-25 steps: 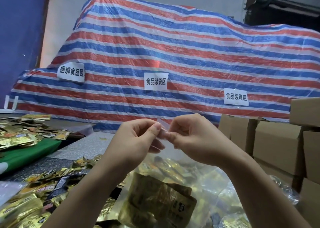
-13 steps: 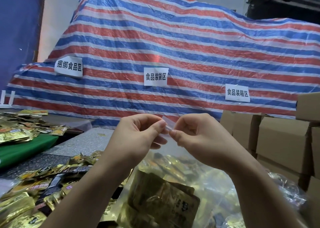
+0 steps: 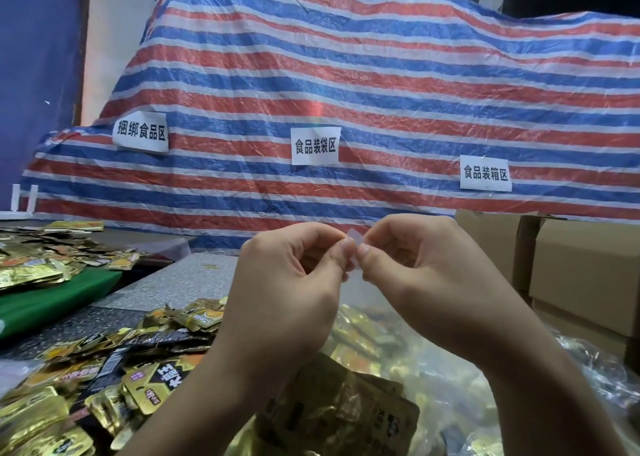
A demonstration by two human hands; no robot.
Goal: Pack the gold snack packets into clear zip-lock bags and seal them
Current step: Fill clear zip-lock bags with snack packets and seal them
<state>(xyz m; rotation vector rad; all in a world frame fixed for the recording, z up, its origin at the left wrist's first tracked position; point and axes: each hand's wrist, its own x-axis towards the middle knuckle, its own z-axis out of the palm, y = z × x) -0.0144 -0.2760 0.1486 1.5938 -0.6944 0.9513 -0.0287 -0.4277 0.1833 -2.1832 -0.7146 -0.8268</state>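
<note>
A clear zip-lock bag (image 3: 349,317) hangs in front of me with a gold snack packet (image 3: 346,417) inside it near the bottom. My left hand (image 3: 291,282) and my right hand (image 3: 415,272) both pinch the bag's top strip, thumbs side by side and touching at the middle. A heap of loose gold and black snack packets (image 3: 114,372) lies on the table at lower left. My forearms hide part of the bag.
More gold packets (image 3: 38,258) lie on a green board at far left. Filled clear bags (image 3: 554,386) pile at lower right. Cardboard boxes (image 3: 581,272) stack on the right. A striped tarp (image 3: 346,92) with white paper labels covers the back.
The two thumbs have closed together on the bag's top strip; half a second ago a small gap showed between them. The bag hangs in much the same place.
</note>
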